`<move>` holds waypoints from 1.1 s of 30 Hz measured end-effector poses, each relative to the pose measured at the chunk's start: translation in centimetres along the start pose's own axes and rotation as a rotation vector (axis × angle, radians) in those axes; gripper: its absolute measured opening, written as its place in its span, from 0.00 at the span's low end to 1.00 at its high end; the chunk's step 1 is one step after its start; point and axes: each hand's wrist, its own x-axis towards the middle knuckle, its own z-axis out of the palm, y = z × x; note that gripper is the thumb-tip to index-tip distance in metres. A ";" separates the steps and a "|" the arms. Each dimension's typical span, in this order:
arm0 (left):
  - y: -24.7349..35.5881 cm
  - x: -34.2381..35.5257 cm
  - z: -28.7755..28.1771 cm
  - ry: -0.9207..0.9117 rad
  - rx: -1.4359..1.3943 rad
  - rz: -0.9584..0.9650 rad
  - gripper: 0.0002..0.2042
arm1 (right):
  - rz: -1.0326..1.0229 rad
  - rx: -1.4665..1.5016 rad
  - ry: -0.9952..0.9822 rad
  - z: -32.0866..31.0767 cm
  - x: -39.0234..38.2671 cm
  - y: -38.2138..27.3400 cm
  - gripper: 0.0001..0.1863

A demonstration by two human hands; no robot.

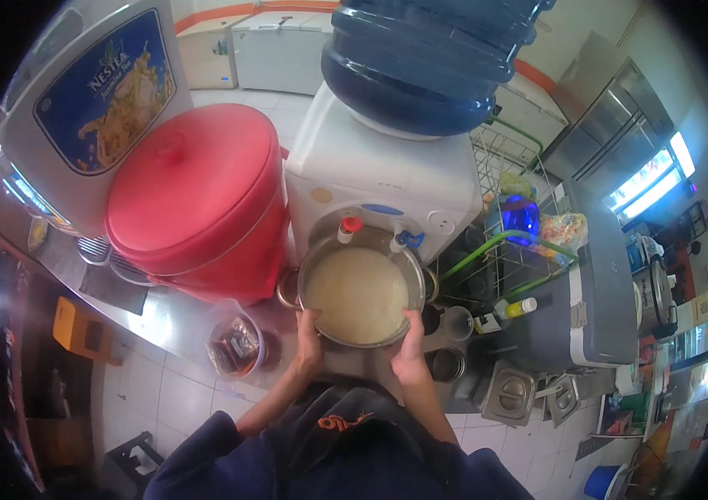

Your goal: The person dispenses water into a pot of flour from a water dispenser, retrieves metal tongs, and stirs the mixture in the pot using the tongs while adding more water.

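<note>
A round metal pot (361, 342) with side handles holds cloudy, whitish liquid (356, 292). It stands right against a white water dispenser (375, 162), under the red tap (350, 226) and the blue tap (408, 240). My left hand (310, 343) grips the pot's near left side, thumb at the rim. On the near right side my right hand (408, 343) holds it the same way. Both hands' other fingers are partly hidden. Whether water runs from either tap, I cannot tell.
A large red lidded drum (196, 200) stands left of the dispenser. Near it is a clear plastic pitcher (236, 340) with brown packets. To the right are a clear cup (456, 323), a green wire rack (496, 250), a grey cooler box (566, 292) and metal pans (511, 392).
</note>
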 end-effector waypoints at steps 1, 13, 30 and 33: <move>0.8 -0.4 0.7 -0.018 -0.002 -0.014 0.34 | 0.023 -0.031 -0.004 0.4 -0.3 -0.5 0.33; 1.8 -1.1 1.7 0.002 0.001 -0.006 0.35 | 0.139 -0.149 0.047 0.2 0.6 -1.3 0.34; 1.3 -1.8 0.4 -0.139 0.052 -0.045 0.31 | 0.060 -0.104 -0.016 -1.0 0.5 -0.8 0.33; 0.5 -2.2 0.6 -0.161 0.035 -0.085 0.32 | 0.054 -0.081 -0.020 -1.2 0.4 -1.2 0.32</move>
